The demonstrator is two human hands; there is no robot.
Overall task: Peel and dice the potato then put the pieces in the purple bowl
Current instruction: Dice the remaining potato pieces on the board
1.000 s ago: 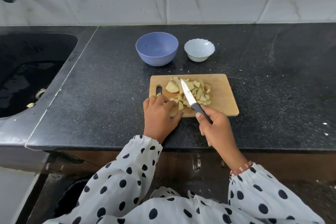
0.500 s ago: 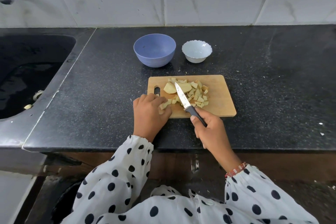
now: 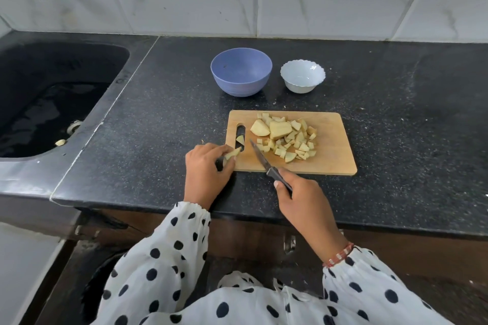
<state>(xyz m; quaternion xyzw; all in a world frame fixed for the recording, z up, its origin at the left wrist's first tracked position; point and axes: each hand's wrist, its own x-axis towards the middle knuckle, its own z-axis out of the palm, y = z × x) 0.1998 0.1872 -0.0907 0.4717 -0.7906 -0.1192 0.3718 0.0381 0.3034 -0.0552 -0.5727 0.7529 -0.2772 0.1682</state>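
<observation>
Counter (image 3: 396, 140): I see a black speckled slab running left to right, with everything else standing on it.
Sink (image 3: 39, 103): dark basin at the far left, a small pale scrap lying in it.
Board (image 3: 335, 155): wooden, long axis left to right, its handle slot at the left end, near the counter's front edge.
Bowl (image 3: 241, 72): purple, upright, well beyond the board's far left corner; I see no pieces in it.
White bowl (image 3: 302, 76): scalloped rim, just right of the purple one, the two apart.
Left hand (image 3: 206, 169): at the board's near left corner, fingers curled round a few potato pieces, one poking out toward the slot.
Right hand (image 3: 303, 203): I have it wrapped round the knife handle, in front of the board's near edge.
Knife (image 3: 260, 154): long axis near-right to far-left, tip pointing far and left, blade lying over the board between slot and pile.
Pile (image 3: 287, 137): diced potato at the board's middle, two larger chunks on its far left side.
Piece (image 3: 240, 139): one small bit sits at the handle slot.
</observation>
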